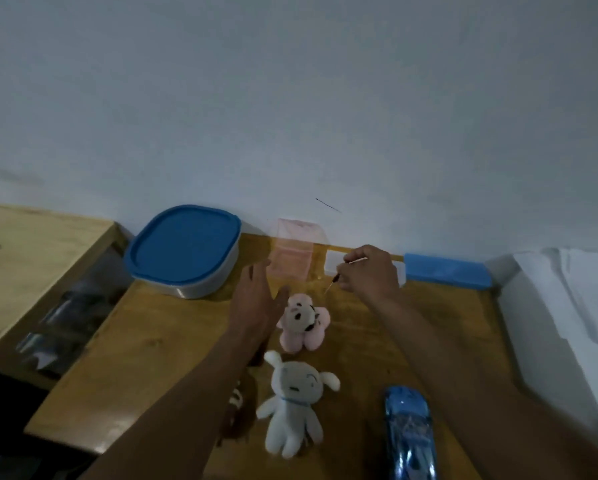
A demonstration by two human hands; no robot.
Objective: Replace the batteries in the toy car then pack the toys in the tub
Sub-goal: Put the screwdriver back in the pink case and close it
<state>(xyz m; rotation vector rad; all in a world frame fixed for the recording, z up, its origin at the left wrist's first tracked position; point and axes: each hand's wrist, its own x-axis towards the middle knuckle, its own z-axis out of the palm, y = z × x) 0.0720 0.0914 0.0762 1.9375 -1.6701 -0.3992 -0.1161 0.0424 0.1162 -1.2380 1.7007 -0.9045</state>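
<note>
**Hand state.** The right hand (370, 271) is clamped on a thin screwdriver (333, 282). Thumb and fingertips pinch it, with the dark shaft angled down toward the left hand. A fingertip pinch suits a tool this slender and leaves the tip free to aim. The left hand (256, 299) is apart: fingers straight and spread, palm down, holding nothing, above the counter (152, 358).

**Items near the right hand.** A small clear case (331, 264) lies just beyond the knuckles and is partly covered by them. It is probably the storage case for the tool. A blue case part (446, 271) lies further out on the hand's right, along the wall.

**Items near the left hand.** A pink pouch (292, 251) leans against the wall just beyond the fingertips. Its contents cannot be made out, though the reach suggests it is wanted next. The tub (204, 289) sits beyond and to the left of this hand with its blue lid (183, 244) fitted. The lid must come off before packing. A pink plush (302, 322) lies just beside the thumb.

**Task items.** The toy car (410, 431) rests roof-up on the counter, on the body side of the right forearm and well apart from both hands. Its underside, where a battery hatch would sit, is not visible, so it will likely need turning over. A white plush (294, 403) lies between the forearms. A brown plush (237, 410) is partly hidden under the left forearm.

**Progress.** The tool is in hand and the car is untouched, so the battery step appears to be at its start.
</note>
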